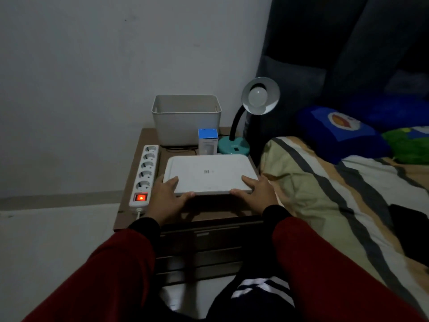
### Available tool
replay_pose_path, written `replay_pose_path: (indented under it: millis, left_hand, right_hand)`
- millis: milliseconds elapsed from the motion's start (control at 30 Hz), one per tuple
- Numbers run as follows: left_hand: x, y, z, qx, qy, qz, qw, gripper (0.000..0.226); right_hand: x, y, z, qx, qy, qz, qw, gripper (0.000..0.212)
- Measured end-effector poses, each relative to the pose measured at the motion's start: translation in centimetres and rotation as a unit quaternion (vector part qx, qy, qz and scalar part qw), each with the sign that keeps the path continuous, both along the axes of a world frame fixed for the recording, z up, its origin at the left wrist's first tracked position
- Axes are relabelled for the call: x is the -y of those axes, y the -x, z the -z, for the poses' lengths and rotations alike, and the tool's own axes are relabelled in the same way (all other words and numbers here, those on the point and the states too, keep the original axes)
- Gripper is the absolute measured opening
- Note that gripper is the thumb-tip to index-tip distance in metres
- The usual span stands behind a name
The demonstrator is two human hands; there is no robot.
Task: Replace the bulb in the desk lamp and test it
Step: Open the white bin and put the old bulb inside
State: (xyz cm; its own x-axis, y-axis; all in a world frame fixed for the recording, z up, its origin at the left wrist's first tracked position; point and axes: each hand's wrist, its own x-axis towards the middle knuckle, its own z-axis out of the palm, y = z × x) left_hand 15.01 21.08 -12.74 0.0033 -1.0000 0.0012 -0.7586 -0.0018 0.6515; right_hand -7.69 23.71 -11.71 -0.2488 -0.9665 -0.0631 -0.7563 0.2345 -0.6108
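A desk lamp (234, 145) with a teal base, black gooseneck and grey shade stands at the back right of the bedside table (209, 210). An unlit white bulb (257, 96) sits in the shade. A blue and white bulb box (208, 141) stands upright left of the lamp base. A flat white board (210, 173) lies on the table in front of them. My left hand (168, 194) grips its near left corner, thumb on top. My right hand (256, 190) grips its near right corner the same way.
A white power strip (145, 173) with a lit red switch (141, 197) lies along the table's left edge. An empty white bin (185, 119) stands at the back against the wall. A bed with a striped blanket (343, 194) and blue pillows lies to the right.
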Motion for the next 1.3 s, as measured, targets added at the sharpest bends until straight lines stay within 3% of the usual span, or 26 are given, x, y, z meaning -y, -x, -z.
replay_pose_path:
  millis: [233, 400, 600, 700, 933, 1300]
  left_hand:
    - [-2.5, 0.3, 2.0, 0.023, -0.053, 0.019, 0.998, 0.073]
    - [-1.8, 0.1, 1.9, 0.102, -0.118, 0.070, 0.985, 0.068]
    - [1.6, 0.8, 1.5, 0.186, -0.150, 0.073, 0.968, 0.058]
    - [4.4, 1.0, 0.9, 0.224, -0.150, 0.074, 0.960, 0.060]
    - [11.6, 1.3, -0.9, 0.217, -0.128, 0.063, 0.966, 0.055]
    - [19.1, 0.8, -1.8, 0.267, -0.149, 0.061, 0.950, 0.058]
  right_hand:
    - [-0.9, 0.4, 2.8, 0.037, -0.073, -0.027, 0.996, 0.064]
    - [0.4, 0.3, 3.0, -0.072, -0.173, -0.112, 0.976, 0.068]
    - [4.2, 0.2, 1.7, -0.151, -0.236, -0.125, 0.952, 0.057]
    - [6.6, 0.2, 0.7, -0.172, -0.216, -0.121, 0.953, 0.056]
    - [13.1, -0.5, -0.4, -0.164, -0.101, -0.113, 0.975, 0.061]
    - [19.0, -1.6, 2.4, -0.034, -0.084, -0.091, 0.992, 0.076]
